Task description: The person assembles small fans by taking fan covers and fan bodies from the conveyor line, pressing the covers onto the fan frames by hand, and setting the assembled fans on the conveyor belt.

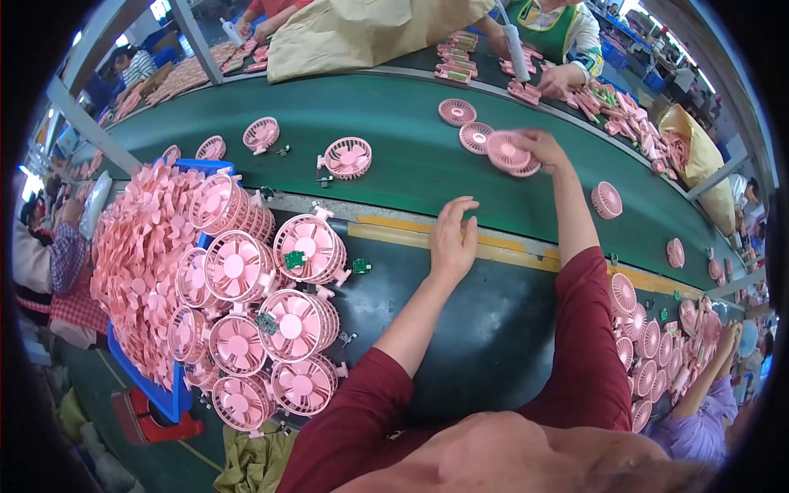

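My right hand (542,153) reaches over the green conveyor belt. Its fingers grip the edge of a round pink fan cover (505,149), slightly blurred, with another cover (526,170) partly hidden beneath. Two more slotted covers, one (475,137) close beside it and one (457,112) farther off, lie flat on the belt. My left hand (454,242) hovers near the belt's close edge with its fingers spread and nothing in it. To its left stand stacked pink fan housings (306,246) fitted with blades, with small green circuit boards (295,260) on or beside some.
A blue tray (148,380) heaped with loose pink fan blades (140,255) stands at the left. More housings (348,158) lie along the belt. Across it, a person in a green apron (542,31) handles pink parts. At right, a person in a purple sleeve (699,419) sits by stacked covers (649,338).
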Demonstrator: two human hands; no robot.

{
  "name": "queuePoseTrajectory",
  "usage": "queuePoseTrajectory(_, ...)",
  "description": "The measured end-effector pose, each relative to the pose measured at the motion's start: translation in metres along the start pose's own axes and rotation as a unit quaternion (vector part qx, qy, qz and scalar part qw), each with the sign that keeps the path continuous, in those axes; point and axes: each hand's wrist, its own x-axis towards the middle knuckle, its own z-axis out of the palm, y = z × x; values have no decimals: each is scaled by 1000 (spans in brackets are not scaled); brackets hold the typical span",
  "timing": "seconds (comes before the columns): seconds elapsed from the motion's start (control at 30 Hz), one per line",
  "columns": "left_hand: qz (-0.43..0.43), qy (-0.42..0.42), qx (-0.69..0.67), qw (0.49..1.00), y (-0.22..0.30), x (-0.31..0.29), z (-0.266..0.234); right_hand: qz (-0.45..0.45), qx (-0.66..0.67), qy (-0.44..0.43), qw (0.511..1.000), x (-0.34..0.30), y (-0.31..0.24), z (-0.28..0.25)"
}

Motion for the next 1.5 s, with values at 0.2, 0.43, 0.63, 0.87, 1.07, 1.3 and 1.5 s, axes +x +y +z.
queuePoseTrajectory(0.2, 27, 5, 35, 999, -3, -2, -9, -133, -122, 134, 974, 96, -9, 52)
queuePoseTrajectory(0.43, 52, -6, -17, 998, 20, -2, 25, -129, -348, 200, 907, 158, 46, -49)
queuePoseTrajectory(0.63, 39, 37, 34, 998, -6, -8, -7, -135, -151, 7, 979, 95, 43, 64)
queuePoseTrajectory(0.87, -38, 33, -61, 997, 8, -3, -4, -65, 3, -131, 989, -3, 17, 49)
queuePoseTrajectory(1.07, 12, 209, -104, 972, 0, 7, -18, -20, 12, -235, 972, -62, -15, 78)
queuePoseTrajectory(1.3, 14, 262, -47, 964, -16, 14, -34, -33, -14, -210, 977, -116, -52, 93)
queuePoseTrajectory(1.5, 16, 252, -3, 968, -18, 22, -33, 11, -95, -171, 981, -183, -25, 123)
